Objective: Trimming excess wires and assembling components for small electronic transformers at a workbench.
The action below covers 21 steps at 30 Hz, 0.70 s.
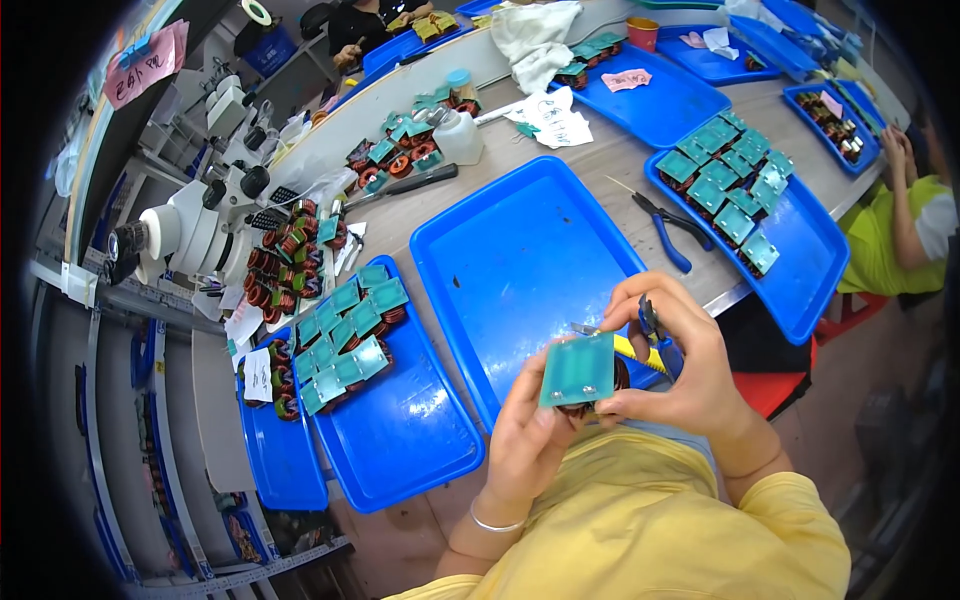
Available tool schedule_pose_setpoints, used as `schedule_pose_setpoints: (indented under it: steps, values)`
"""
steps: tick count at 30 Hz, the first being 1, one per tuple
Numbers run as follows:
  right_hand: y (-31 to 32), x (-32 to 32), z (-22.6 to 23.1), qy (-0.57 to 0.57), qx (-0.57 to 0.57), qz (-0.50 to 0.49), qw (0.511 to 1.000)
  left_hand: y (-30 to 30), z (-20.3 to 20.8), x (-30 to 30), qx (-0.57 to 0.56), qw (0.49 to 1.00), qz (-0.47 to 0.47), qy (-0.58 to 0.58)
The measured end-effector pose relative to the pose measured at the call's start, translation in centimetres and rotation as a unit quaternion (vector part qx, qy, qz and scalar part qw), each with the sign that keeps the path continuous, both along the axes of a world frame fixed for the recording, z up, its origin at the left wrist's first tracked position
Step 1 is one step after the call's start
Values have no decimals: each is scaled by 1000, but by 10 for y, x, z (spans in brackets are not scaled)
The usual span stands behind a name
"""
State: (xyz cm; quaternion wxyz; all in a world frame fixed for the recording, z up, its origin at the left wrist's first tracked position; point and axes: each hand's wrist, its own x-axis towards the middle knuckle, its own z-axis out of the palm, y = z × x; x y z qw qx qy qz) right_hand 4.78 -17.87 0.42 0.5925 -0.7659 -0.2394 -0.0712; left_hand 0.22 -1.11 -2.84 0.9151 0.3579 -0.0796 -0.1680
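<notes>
My left hand is closed round the edge of a copper-wound coil with a flat green board on top. The board faces up, and two shiny solder spots show along its near edge. My right hand is closed on a small blue-handled hand tool, which looks like cutters. Its metal tip lies by the board's far edge, and my right thumb touches the coil's side. A yellow strip shows behind the coil, partly hidden by my fingers. Beneath both hands lies a large blue tray.
Blue trays with rows of green-board coils stand left and right. Pliers lie beyond my right hand. A white bottle, loose coils and a microscope stand left and behind. A person in bright yellow sits right.
</notes>
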Motion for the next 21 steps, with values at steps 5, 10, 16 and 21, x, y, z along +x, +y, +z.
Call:
schedule_pose_setpoints:
  steps: [5,10,16,21]
  values:
    - [13,-6,-4,-77,-90,-82,990,-16,-2,-7,115,986,100,-65]
    - [11,-8,-4,-102,-87,-54,989,-8,5,0,155,984,80,-34]
    - [-13,-8,2,-54,-185,1,981,-10,9,-1,197,972,123,-32]
    - [-19,-20,8,-116,-294,-21,948,-5,-2,2,455,807,292,-239]
